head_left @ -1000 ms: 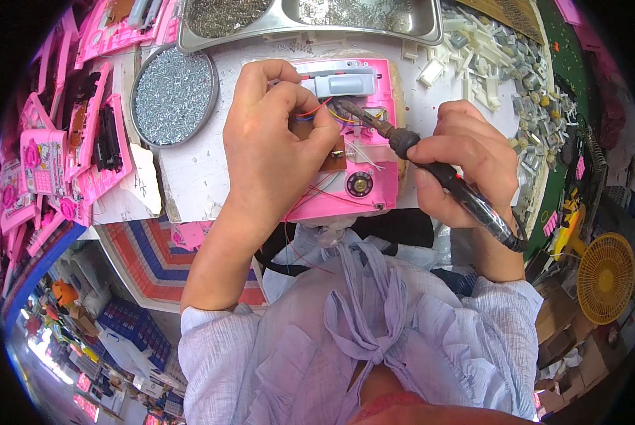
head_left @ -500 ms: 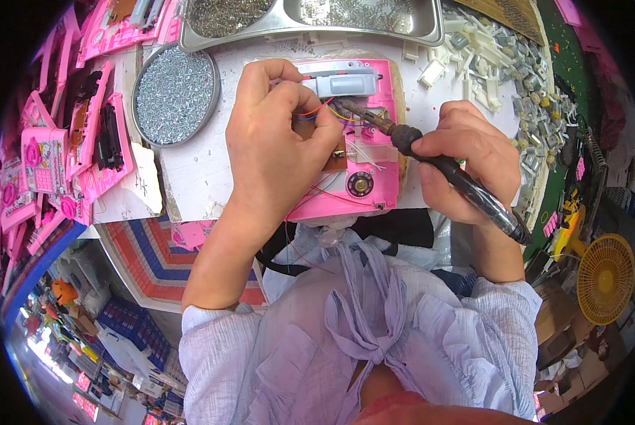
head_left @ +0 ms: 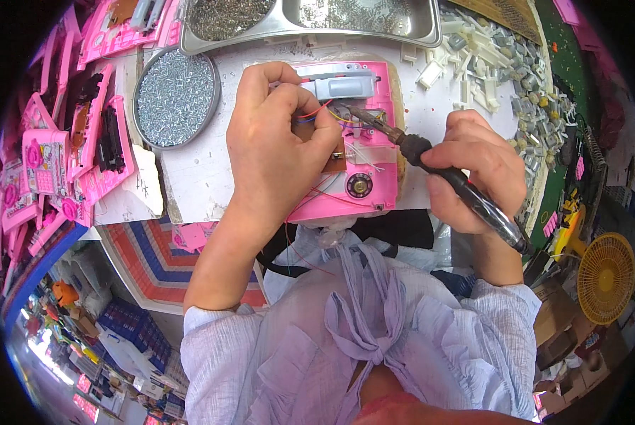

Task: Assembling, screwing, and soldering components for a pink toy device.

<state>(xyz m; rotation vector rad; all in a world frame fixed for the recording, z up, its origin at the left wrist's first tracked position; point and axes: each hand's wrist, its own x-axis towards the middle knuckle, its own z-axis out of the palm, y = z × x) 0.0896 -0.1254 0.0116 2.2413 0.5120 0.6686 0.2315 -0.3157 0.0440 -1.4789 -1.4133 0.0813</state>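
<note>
In front of me lies a pink plastic toy housing [head_left: 383, 170], its inside facing up, with a round black speaker [head_left: 358, 185], a light blue-grey plastic part [head_left: 349, 87] and loose thin wires. My right hand [head_left: 477, 170] grips a soldering iron [head_left: 466, 191] by its black handle. The iron's metal tip points left over the wires in the housing. Above the left part of the housing is my left hand [head_left: 282, 134], thumb and forefinger pinched on a red wire [head_left: 322, 108]. A brown circuit board [head_left: 336, 157] is partly hidden behind that hand.
Left of the housing stands a round dish of small screws [head_left: 176, 95]. A metal tray [head_left: 310, 39] with tiny parts sits at the far edge. White and grey plastic pieces [head_left: 491, 78] are heaped at right; pink housings [head_left: 48, 159] pile up at left. A yellow fan [head_left: 606, 278] stands lower right.
My right hand has drawn the soldering iron slightly right and down, its tip a little lower over the housing. The left hand stays nearly in place with its pinch.
</note>
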